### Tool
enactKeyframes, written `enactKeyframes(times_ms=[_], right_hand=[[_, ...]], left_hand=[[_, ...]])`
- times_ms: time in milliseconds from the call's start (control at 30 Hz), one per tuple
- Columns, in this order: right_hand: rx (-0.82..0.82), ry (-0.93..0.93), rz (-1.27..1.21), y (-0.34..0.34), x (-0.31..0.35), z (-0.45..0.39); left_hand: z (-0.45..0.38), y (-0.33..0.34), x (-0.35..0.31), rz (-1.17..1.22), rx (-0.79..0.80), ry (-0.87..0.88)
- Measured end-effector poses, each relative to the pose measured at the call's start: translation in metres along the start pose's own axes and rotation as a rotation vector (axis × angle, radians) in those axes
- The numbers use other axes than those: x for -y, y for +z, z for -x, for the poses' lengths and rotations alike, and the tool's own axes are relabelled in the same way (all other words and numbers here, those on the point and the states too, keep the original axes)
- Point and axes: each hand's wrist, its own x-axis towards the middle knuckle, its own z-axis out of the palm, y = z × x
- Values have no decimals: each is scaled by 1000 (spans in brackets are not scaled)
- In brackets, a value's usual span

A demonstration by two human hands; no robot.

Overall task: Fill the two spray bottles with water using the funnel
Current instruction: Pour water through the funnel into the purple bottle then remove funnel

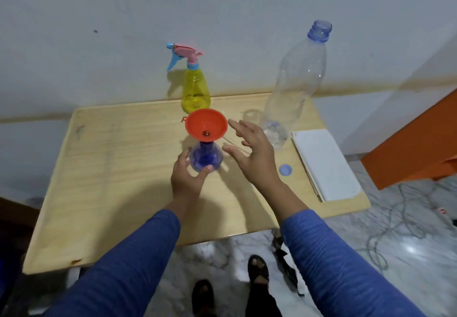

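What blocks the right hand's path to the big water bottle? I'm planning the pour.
Nothing visible: the right hand, open, is just left of the clear water bottle, with only bare table between.

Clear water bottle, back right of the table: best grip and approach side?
Wrap the clear water bottle around its mid body, coming from the front-left, where the open right hand already is. It stands upright, uncapped and apparently nearly empty, so likely light and tippy. White pad crowds its right side.
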Motion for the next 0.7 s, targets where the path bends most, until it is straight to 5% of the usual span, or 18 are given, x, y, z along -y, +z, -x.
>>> enactKeyframes(times_ms=[133, 700], right_hand=[[74, 117, -62, 16, 12, -9], [-22, 108, -100, 18, 23, -25]], left_hand=[[-4, -1, 4, 27, 24, -1], [-7, -1, 6, 76, 45, -46]])
